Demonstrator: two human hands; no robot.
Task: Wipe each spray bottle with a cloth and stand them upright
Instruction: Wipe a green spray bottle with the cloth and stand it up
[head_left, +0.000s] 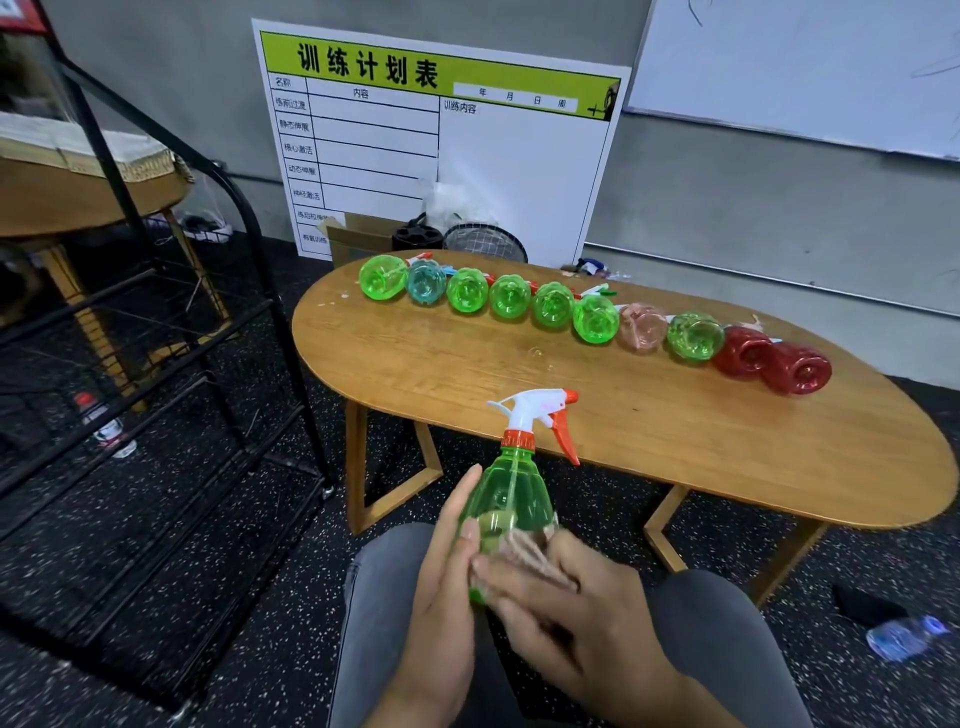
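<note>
From the head camera, a green spray bottle (511, 499) stands near upright in the lower middle of the frame, held over the person's grey-trousered lap, its white and orange trigger head (540, 415) pointing toward the right of the frame. The left hand (447, 577) lies along the bottle's left side with its fingers nearly straight and the thumb reaching up the bottle's wall, bracing it. The right hand (576, 613) comes in from the lower right, fingers loosely bent, pressing a pale beige cloth (530, 558) against the lower right part of the bottle; this hand is blurred, so how tightly it clasps the cloth cannot be told.

Above the hands, an oval wooden counter (675, 457) fills the middle and right of the frame. Along its far edge a row of spray bottles (595, 318) lies on its side, bases toward the camera, each just beside or touching the next: mostly green, one bluish near the left end, one pale pink right of the middle, and two red bottles (774, 361) at the right end.

A black wire rack (156, 332) stands at the left of the frame. A white board with a green header (441, 140) leans against the grey wall at top centre. A clear plastic water bottle (906, 636) lies on the speckled floor at lower right.
</note>
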